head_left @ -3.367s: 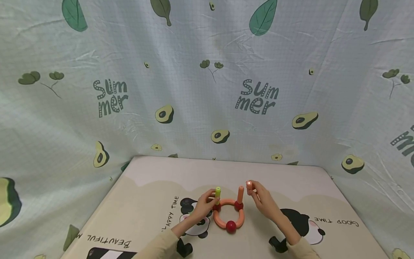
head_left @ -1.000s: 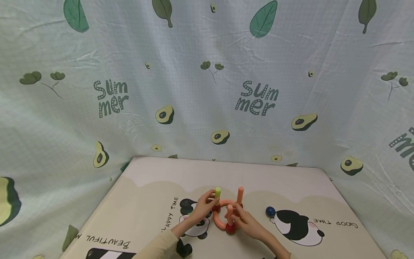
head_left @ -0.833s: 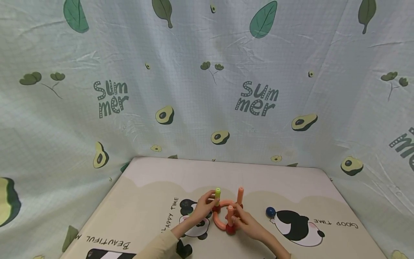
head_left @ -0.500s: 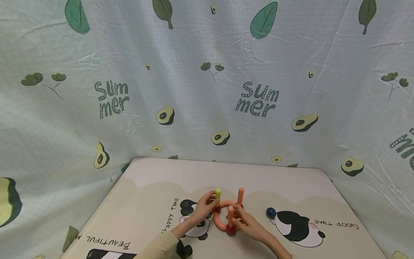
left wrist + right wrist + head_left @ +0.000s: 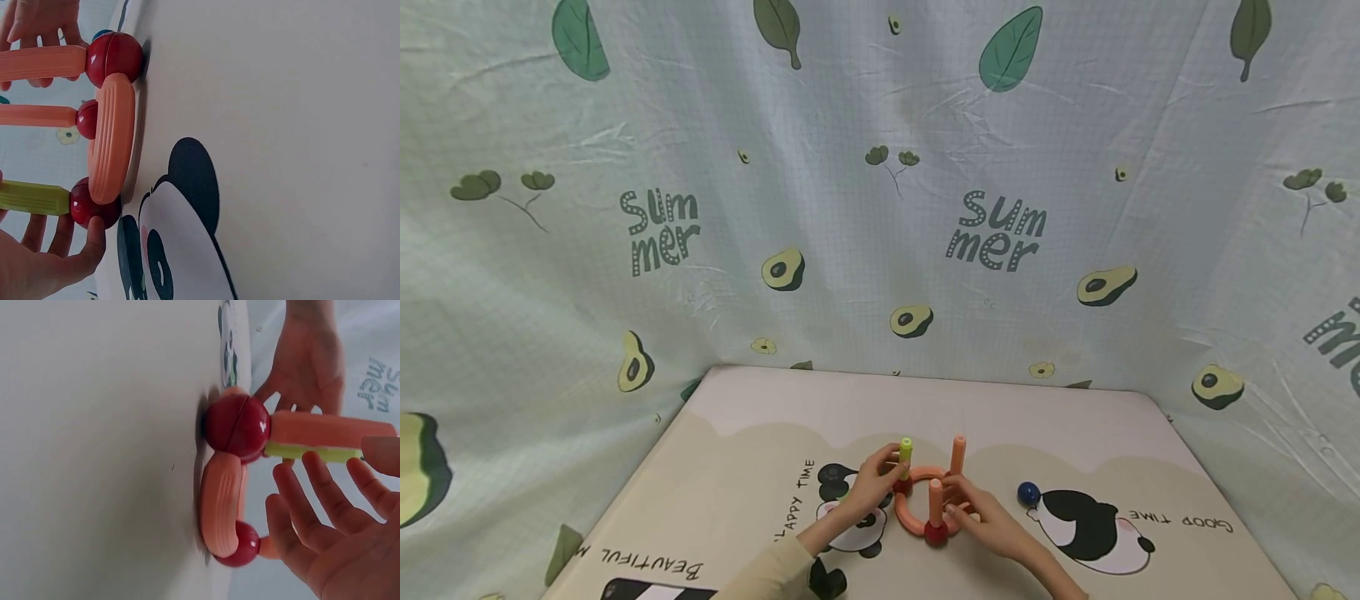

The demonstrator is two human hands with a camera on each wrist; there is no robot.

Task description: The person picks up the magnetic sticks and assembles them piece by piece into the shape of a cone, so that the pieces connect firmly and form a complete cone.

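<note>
A ring of curved orange pieces point(image 5: 911, 521) joined by red balls point(image 5: 936, 534) lies on the table. A green stick point(image 5: 906, 450) stands upright on the left ball; my left hand point(image 5: 871, 482) grips it low down, the thumb against that ball in the left wrist view. One orange stick point(image 5: 958, 454) rises from the back right ball, and another, the front orange stick point(image 5: 328, 430), stands on the nearest ball. My right hand point(image 5: 988, 518) is just right of this front stick, fingers spread and apart, holding nothing.
A dark blue ball point(image 5: 1028, 493) sits on the table to the right of the right hand. The pale tabletop point(image 5: 760, 408) carries printed pandas and lettering. Behind it hangs a leaf-and-avocado patterned sheet point(image 5: 850, 208).
My right hand brought an orange stick from the right onto the front red ball, then let it go and drew slightly right. The blue ball came into sight. My left hand stayed on the green stick.
</note>
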